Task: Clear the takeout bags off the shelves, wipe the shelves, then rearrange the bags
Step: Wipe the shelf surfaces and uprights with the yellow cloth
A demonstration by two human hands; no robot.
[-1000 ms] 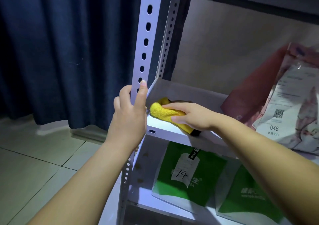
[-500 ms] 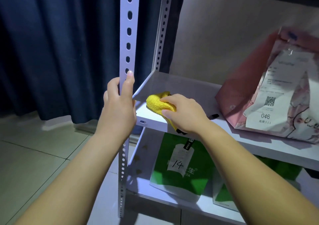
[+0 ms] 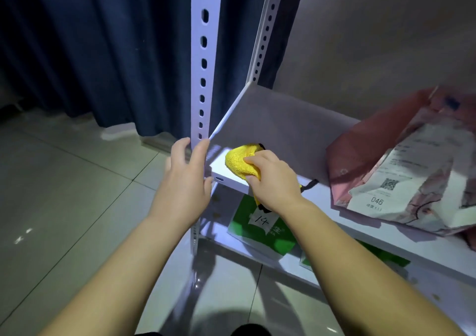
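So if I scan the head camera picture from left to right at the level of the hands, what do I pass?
Dark blue curtain → left hand gripping the perforated shelf post → yellow cloth → right hand pressing it on the shelf → pink takeout bag with the 046 receipt.

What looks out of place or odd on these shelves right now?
The pink bag still sits on the shelf being wiped, slumped and tilted with its receipt crumpled. The right hand wipes with the yellow cloth around it.
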